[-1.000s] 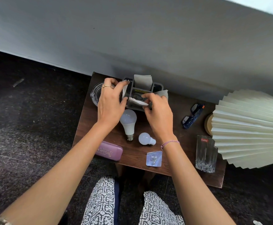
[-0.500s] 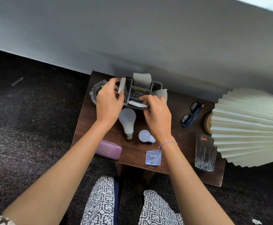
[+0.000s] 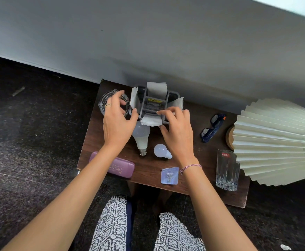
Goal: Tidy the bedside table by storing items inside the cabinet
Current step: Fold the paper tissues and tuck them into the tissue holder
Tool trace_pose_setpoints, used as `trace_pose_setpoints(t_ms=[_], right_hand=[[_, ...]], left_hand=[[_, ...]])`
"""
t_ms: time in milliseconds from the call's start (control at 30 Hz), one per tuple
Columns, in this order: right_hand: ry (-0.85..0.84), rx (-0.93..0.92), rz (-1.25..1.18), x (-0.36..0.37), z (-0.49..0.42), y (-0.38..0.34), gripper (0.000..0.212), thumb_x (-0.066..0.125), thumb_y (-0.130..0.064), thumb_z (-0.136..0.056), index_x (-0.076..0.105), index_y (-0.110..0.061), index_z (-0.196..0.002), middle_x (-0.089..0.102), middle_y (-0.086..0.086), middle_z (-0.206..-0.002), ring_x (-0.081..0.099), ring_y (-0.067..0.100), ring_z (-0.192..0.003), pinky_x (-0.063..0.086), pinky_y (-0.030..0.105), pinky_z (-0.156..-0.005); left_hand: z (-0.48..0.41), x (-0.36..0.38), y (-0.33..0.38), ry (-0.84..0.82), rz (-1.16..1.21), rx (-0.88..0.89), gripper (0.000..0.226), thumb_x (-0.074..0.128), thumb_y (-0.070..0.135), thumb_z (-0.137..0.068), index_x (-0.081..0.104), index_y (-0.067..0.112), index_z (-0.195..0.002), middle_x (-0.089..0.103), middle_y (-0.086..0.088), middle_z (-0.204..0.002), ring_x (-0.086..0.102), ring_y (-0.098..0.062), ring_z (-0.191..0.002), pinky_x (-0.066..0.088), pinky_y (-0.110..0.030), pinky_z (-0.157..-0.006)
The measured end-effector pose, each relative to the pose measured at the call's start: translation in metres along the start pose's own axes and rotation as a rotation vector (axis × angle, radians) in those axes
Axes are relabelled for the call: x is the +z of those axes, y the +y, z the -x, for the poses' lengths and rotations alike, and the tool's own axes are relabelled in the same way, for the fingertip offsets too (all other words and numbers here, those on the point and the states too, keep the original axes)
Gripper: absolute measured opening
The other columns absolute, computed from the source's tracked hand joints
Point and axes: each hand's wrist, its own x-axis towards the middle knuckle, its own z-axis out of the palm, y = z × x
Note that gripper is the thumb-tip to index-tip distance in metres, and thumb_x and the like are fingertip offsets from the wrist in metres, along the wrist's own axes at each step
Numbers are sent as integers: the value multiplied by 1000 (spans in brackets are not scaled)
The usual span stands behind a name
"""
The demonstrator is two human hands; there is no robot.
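A grey box [image 3: 154, 107] with inner dividers is seen at the back of the dark wooden desk [image 3: 193, 185], close to the wall. Pale paper sheets [image 3: 156, 90] are stood in its compartments and folded out over its rims on all four sides.

The left hand [image 3: 117, 122] is held wide above a round glass bowl [image 3: 108, 100] just left of the box. Its fingers are spread and loosely curved, nothing is held in it, and the thumb tip is placed by the box's near left corner. The right hand [image 3: 179, 129] is laid over the box's near rim, with the fingers stretched across the rim beside the front paper flap. Whether the rim or the flap is gripped cannot be told.

The other things lie on the desk top:
- A large bulb [image 3: 141, 136] is laid just in front of the box, cap toward the person.
- A small bulb [image 3: 160, 151] is laid beside it, partly under the right wrist.
- A purple case [image 3: 119, 166] is set at the near left edge.
- A clear hook packet [image 3: 169, 175] is set near the front edge.
- Dark-framed glasses [image 3: 211, 127] are laid to the right of the box.
- A cut-glass tumbler [image 3: 227, 171] is stood at the near right.

Much of the right end of the desk is covered by a pleated cream lampshade [image 3: 278, 142].
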Motion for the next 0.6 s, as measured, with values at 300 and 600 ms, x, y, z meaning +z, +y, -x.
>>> trace_pose_setpoints(t_ms=[300, 600], right_hand=[[85, 110, 22, 3, -8, 1, 11, 70, -21, -80, 69, -16, -91, 61, 2, -100, 46, 21, -87, 41, 28, -65], [11, 107, 113, 3, -15, -3, 28, 66, -22, -81, 65, -20, -108, 56, 6, -112, 45, 26, -95, 30, 29, -70]], left_hand=[[11, 2, -8, -3, 15, -58, 49, 63, 21, -82, 46, 15, -128, 56, -2, -101, 52, -11, -75, 41, -19, -72], [8, 8, -4, -7, 53, -175, 37, 62, 17, -85, 51, 16, -120, 56, 9, -73, 56, -6, -68, 47, -25, -76]])
